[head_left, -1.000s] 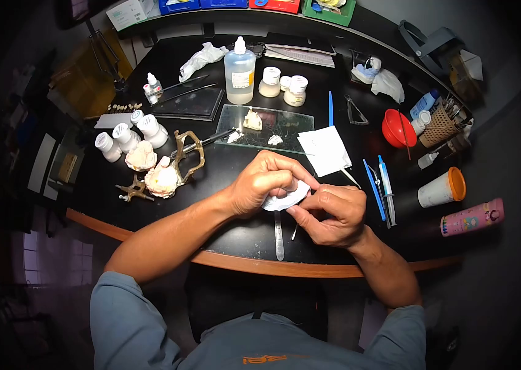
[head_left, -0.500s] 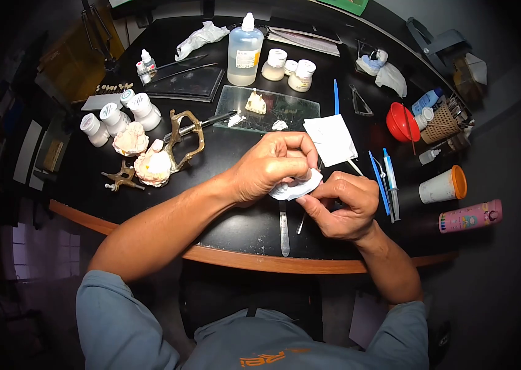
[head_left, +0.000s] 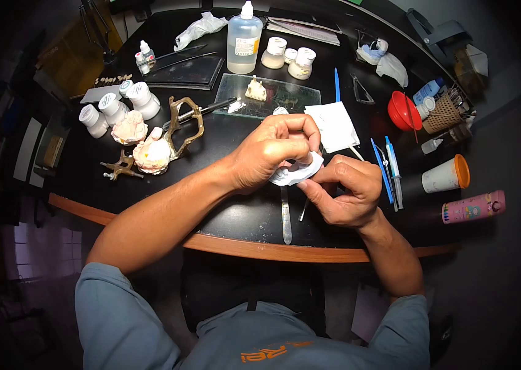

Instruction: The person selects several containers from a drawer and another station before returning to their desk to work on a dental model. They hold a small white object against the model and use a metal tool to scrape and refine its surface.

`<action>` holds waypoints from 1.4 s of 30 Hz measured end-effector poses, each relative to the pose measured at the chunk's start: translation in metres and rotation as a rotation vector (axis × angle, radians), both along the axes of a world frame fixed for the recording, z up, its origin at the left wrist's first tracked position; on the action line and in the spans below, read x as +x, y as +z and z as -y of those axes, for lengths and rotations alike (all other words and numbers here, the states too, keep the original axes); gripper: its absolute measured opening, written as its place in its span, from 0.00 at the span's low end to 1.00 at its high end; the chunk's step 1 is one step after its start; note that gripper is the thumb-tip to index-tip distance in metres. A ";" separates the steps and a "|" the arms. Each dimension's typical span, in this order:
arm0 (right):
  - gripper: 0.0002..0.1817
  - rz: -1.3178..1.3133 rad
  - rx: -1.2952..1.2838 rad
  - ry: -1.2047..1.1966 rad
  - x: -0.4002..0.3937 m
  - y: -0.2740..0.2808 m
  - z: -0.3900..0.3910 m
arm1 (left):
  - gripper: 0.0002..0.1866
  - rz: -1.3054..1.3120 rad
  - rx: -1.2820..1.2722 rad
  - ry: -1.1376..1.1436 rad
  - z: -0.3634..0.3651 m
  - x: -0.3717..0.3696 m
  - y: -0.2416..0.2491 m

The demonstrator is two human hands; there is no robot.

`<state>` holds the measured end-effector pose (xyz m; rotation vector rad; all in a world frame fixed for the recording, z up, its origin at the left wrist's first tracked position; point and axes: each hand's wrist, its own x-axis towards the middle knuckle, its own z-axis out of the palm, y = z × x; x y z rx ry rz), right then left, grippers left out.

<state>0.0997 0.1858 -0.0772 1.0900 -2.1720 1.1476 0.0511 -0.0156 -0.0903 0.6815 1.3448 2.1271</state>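
1. The left hand (head_left: 271,153) is curling over a small white plaster cast (head_left: 297,171) and pinching it between thumb and fingers.
2. The right hand (head_left: 343,196) is closing its fingers on the other side of the cast, with the thumb pressing at its edge. I cannot tell if it is holding a small tool too.
3. The cast is looking flat, pale and rounded, with a bumpy top. Most of it is hiding under the fingers.
4. The hands are holding the cast above the black table (head_left: 248,216), near the front edge with the brown wooden rim.
5. A thin metal blade (head_left: 285,216) is lying on the table right under the hands.
6. A white paper square (head_left: 334,126) and a glass plate (head_left: 285,98) are sitting just behind the hands.
7. Blue tools (head_left: 390,169) are lying near the right hand.
8. Pink tooth models (head_left: 149,154) and a brass frame (head_left: 183,126) are sitting well off to the left.
9. Bare table is showing to the left of the blade, under the left arm.
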 end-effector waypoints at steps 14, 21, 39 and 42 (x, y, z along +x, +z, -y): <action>0.08 0.016 0.029 -0.007 -0.001 -0.001 0.000 | 0.08 -0.086 0.008 0.011 0.000 0.000 0.002; 0.08 0.034 0.015 0.004 -0.001 0.000 0.002 | 0.09 -0.116 -0.022 0.101 0.001 0.004 0.010; 0.08 0.027 -0.002 0.026 0.000 -0.002 0.002 | 0.09 0.057 -0.048 -0.027 0.002 -0.001 0.005; 0.08 0.015 -0.006 0.032 0.001 0.000 0.002 | 0.09 0.102 -0.017 -0.064 0.003 -0.005 -0.002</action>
